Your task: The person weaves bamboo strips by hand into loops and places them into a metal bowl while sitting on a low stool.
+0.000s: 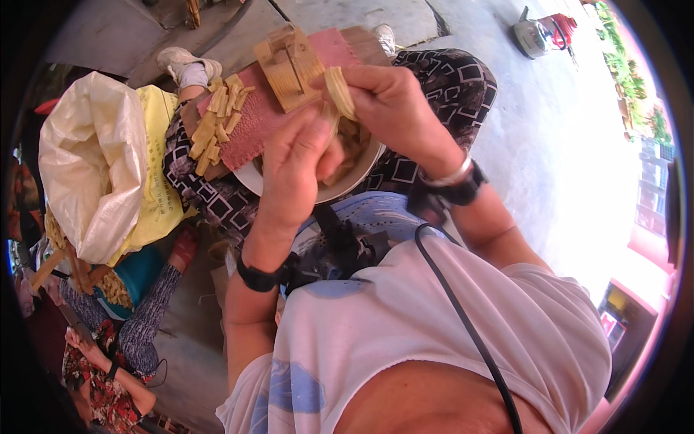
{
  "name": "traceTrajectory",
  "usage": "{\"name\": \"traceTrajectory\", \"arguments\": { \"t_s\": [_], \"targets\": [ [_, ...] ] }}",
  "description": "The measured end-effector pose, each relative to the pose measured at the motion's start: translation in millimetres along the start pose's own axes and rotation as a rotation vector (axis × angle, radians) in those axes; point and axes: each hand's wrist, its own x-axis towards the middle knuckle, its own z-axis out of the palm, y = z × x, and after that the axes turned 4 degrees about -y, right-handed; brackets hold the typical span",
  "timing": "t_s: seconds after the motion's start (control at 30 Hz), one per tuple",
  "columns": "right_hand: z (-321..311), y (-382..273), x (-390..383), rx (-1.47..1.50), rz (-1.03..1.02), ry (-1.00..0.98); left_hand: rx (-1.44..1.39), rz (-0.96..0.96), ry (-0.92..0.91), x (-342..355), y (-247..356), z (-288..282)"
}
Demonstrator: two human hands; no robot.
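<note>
Between thumb and fingers my right hand (397, 108) pinches a pale yellow curved strip (338, 92), held upright over a white basin (372, 160). Close beside its lower end is my left hand (293, 155), slightly blurred, with its fingers closed; what they hold is too blurred to make out. Yellowish pieces lie in the basin, partly hidden by my hands. Just beyond, a wooden block with a dark slit (290, 69) rests on a pink cloth (249, 108) across my lap. A pile of short yellow strips (215, 123) lies at the cloth's left end.
A large white sack (90, 163) with a yellow side stands at the left. Below it, another person (108, 372) sits by a teal bucket (137, 278) of pale pieces. A metal kettle (533, 37) stands on the floor at the far right. A black cable (463, 311) crosses my shirt.
</note>
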Motion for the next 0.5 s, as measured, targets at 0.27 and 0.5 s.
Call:
{"name": "traceTrajectory", "arguments": {
  "t_s": [0.27, 0.5],
  "targets": [
    [7.2, 30.4, -8.5, -0.672, -0.131, 0.142, 0.171, -0.059, 0.06, 5.6, -22.6, -9.8],
    [21.5, 65.7, -26.1, 0.6, 0.726, -0.151, 1.132, 0.381, 0.197, 1.1, -42.0, -24.8]
  ]
}}
